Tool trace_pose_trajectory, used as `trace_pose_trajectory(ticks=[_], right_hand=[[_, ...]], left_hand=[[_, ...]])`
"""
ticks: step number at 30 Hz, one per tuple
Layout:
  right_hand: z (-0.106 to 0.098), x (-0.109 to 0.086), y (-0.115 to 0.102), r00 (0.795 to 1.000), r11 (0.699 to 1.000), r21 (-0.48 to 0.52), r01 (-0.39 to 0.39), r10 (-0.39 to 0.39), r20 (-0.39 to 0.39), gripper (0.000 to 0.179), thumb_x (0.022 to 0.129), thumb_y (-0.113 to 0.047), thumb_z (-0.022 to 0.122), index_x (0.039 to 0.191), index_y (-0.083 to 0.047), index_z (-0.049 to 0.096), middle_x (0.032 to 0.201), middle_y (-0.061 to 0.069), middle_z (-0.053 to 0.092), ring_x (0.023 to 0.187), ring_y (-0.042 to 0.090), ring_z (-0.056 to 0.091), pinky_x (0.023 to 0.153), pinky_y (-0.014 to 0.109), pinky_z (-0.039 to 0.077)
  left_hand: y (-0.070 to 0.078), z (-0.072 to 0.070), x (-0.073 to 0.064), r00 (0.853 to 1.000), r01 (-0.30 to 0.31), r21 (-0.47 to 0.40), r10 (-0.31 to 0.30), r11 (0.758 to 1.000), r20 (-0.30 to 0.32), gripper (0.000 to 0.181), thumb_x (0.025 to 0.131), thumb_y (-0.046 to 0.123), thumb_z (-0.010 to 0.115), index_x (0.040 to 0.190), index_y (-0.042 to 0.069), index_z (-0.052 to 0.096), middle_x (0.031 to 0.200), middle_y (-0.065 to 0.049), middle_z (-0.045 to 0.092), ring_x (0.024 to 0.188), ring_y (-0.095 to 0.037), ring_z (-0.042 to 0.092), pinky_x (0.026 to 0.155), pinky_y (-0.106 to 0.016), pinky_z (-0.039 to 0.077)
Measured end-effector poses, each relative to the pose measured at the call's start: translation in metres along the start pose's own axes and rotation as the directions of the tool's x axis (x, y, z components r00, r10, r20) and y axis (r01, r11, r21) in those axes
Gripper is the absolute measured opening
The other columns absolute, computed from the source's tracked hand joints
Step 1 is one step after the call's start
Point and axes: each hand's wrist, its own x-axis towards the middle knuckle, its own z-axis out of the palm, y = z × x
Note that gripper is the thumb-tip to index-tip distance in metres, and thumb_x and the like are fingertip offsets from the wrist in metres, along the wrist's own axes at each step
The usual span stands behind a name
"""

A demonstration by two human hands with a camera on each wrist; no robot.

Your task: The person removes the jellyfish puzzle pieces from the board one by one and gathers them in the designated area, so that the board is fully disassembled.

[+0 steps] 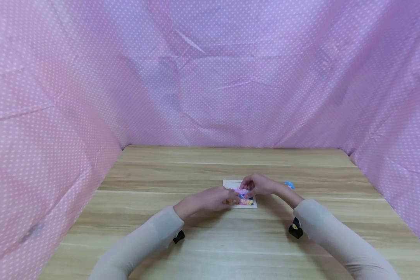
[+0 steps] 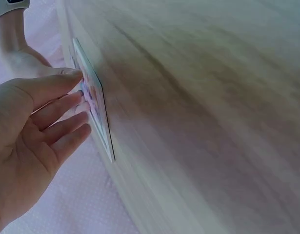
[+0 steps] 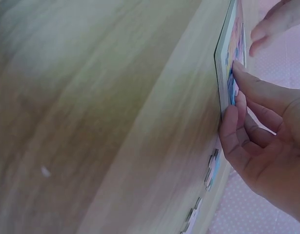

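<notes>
My left hand (image 1: pixel 213 198) has relaxed fingers, grasping nothing, their tips at the left part of a flat, white-bordered rectangular puzzle tray (image 1: pixel 225 183), which lies between my hands on the light wood-grain surface (image 1: pixel 210 252); my right hand (image 1: pixel 261 184) bends its thumb and fingers over the right part, and whether they pinch a piece I cannot tell; inside the tray are pink, purple, blue and yellow picture pieces (image 1: pixel 244 202); to seat one well, I think I should align its knobs first, then press gently and flat, the left fingers steadying the border; two loose, flat, knobbed pieces (image 3: pixel 214 168), one showing blue, lie outside the tray, near my right hand.
</notes>
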Motion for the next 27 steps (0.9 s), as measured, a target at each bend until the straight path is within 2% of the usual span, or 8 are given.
trace_pose_trajectory(ticks=[1, 3, 8, 9, 12, 16, 27], right_hand=[[0.0, 0.0, 0.0002, 1.0, 1.0, 0.003, -0.004, 0.004, -0.001, 0.023, 0.081, -0.001, 0.083, 0.1, 0.005, 0.071, 0.088, 0.01, 0.067, 0.082, 0.013, 0.058, 0.072, 0.018, 0.049], [0.0002, 0.0001, 0.0004, 1.0, 1.0, 0.005, -0.005, 0.005, 0.001, 0.023, 0.081, -0.001, 0.083, 0.1, 0.004, 0.071, 0.088, 0.008, 0.068, 0.082, 0.012, 0.058, 0.072, 0.018, 0.049], [0.0002, 0.0008, 0.0019, 1.0, 1.0, 0.016, -0.018, 0.018, 0.011, 0.023, 0.081, -0.002, 0.083, 0.101, 0.002, 0.071, 0.089, 0.006, 0.068, 0.083, 0.012, 0.058, 0.074, 0.018, 0.049], [0.0, 0.0007, 0.002, 1.0, 1.0, 0.011, -0.012, 0.012, 0.012, 0.024, 0.081, -0.003, 0.083, 0.101, 0.002, 0.071, 0.089, 0.006, 0.068, 0.083, 0.012, 0.058, 0.074, 0.019, 0.049], [0.0003, 0.0007, 0.0021, 1.0, 1.0, 0.004, -0.019, 0.019, 0.011, 0.024, 0.081, -0.003, 0.083, 0.101, 0.001, 0.071, 0.09, 0.006, 0.068, 0.084, 0.013, 0.059, 0.075, 0.019, 0.05], [0.001, 0.0005, 0.0019, 1.0, 1.0, -0.004, -0.012, 0.012, 0.006, 0.024, 0.08, -0.003, 0.084, 0.1, 0.002, 0.071, 0.09, 0.008, 0.069, 0.084, 0.012, 0.059, 0.075, 0.02, 0.05], [0.0, 0.001, 0.0009, 1.0, 1.0, 0.015, -0.005, 0.005, -0.001, 0.023, 0.08, 0.0, 0.083, 0.098, 0.003, 0.07, 0.089, 0.01, 0.068, 0.085, 0.015, 0.059, 0.075, 0.021, 0.05]], left_hand=[[0.0007, -0.0004, 0.0017, 1.0, 0.001, 0.019, -0.002, 1.0, 0.01, 0.034, 0.104, 0.012, 0.06, 0.137, 0.014, 0.066, 0.14, 0.0, 0.065, 0.127, -0.01, 0.062, 0.106, -0.023, 0.051], [0.0019, -0.0001, 0.0042, 0.999, 0.009, 0.034, -0.01, 0.999, 0.036, 0.038, 0.104, 0.013, 0.058, 0.142, 0.015, 0.062, 0.15, -0.002, 0.056, 0.134, -0.014, 0.057, 0.108, -0.027, 0.051], [0.0043, 0.0032, 0.0067, 0.997, 0.011, 0.075, -0.017, 0.997, 0.079, 0.042, 0.108, 0.018, 0.051, 0.15, 0.019, 0.051, 0.162, -0.004, 0.038, 0.138, -0.015, 0.053, 0.109, -0.028, 0.05], [0.0048, 0.0038, 0.0069, 0.997, 0.009, 0.087, -0.016, 0.996, 0.081, 0.043, 0.109, 0.02, 0.05, 0.151, 0.02, 0.05, 0.163, -0.003, 0.037, 0.142, -0.016, 0.048, 0.114, -0.029, 0.046], [0.0052, 0.0053, 0.0081, 0.997, -0.004, 0.108, -0.005, 0.994, 0.083, 0.043, 0.11, 0.022, 0.046, 0.153, 0.02, 0.048, 0.163, -0.002, 0.037, 0.147, -0.016, 0.043, 0.12, -0.031, 0.04], [0.0046, 0.0068, 0.0096, 0.996, -0.019, 0.113, 0.01, 0.993, 0.084, 0.043, 0.111, 0.021, 0.044, 0.153, 0.019, 0.048, 0.162, -0.001, 0.04, 0.148, -0.015, 0.04, 0.121, -0.031, 0.037], [0.0029, 0.008, 0.0089, 0.998, -0.02, 0.027, 0.018, 0.999, 0.058, 0.042, 0.11, 0.018, 0.045, 0.152, 0.017, 0.05, 0.161, -0.001, 0.041, 0.148, -0.014, 0.041, 0.121, -0.029, 0.036]])
